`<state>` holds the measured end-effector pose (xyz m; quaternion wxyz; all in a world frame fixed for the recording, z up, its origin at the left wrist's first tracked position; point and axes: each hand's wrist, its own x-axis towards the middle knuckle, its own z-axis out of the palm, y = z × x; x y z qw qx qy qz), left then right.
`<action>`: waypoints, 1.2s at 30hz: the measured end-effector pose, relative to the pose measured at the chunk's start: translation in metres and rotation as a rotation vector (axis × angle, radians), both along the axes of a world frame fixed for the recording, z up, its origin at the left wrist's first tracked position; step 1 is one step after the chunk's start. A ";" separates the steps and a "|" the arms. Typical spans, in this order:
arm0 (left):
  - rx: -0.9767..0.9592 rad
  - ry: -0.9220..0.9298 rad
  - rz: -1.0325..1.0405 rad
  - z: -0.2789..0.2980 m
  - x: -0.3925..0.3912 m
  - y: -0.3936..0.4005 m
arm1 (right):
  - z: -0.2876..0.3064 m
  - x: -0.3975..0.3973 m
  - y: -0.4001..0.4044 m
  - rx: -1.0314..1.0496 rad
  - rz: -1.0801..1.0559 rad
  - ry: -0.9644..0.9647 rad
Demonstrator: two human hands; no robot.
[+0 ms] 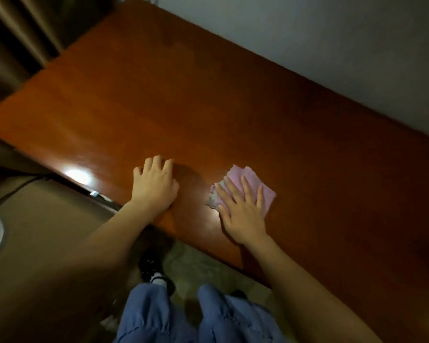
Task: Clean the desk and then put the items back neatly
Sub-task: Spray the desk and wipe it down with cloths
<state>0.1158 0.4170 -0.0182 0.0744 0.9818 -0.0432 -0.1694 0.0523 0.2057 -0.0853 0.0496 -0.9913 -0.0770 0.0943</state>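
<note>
One pink cloth (249,185), crumpled, greyish edge, flat under right hand (243,214)

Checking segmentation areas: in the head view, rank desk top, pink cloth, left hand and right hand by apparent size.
1. desk top, by far the largest.
2-3. left hand and right hand: look alike, not ranked.
4. pink cloth, though the right hand hides part of it, so its rank is unsure.

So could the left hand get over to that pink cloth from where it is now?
Probably yes: the left hand rests on the desk beside the pink cloth, only bare wood between, though the right hand presses on the cloth.
</note>
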 end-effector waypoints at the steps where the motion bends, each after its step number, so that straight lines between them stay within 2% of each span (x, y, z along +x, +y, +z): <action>1: 0.002 0.004 -0.040 0.001 -0.006 -0.024 | 0.001 -0.010 -0.027 -0.001 -0.051 0.002; 9: 0.023 -0.032 -0.285 0.006 -0.051 -0.200 | 0.001 -0.090 -0.222 0.056 -0.380 -0.004; 19: 0.082 -0.022 -0.509 0.002 -0.103 -0.336 | 0.001 -0.183 -0.358 0.070 -0.660 -0.048; 26: 0.102 0.004 -0.626 0.008 -0.141 -0.380 | 0.001 -0.236 -0.388 0.091 -0.814 -0.076; 36: 0.118 -0.044 -0.718 0.026 -0.146 -0.393 | -0.002 -0.276 -0.351 0.096 -0.963 -0.069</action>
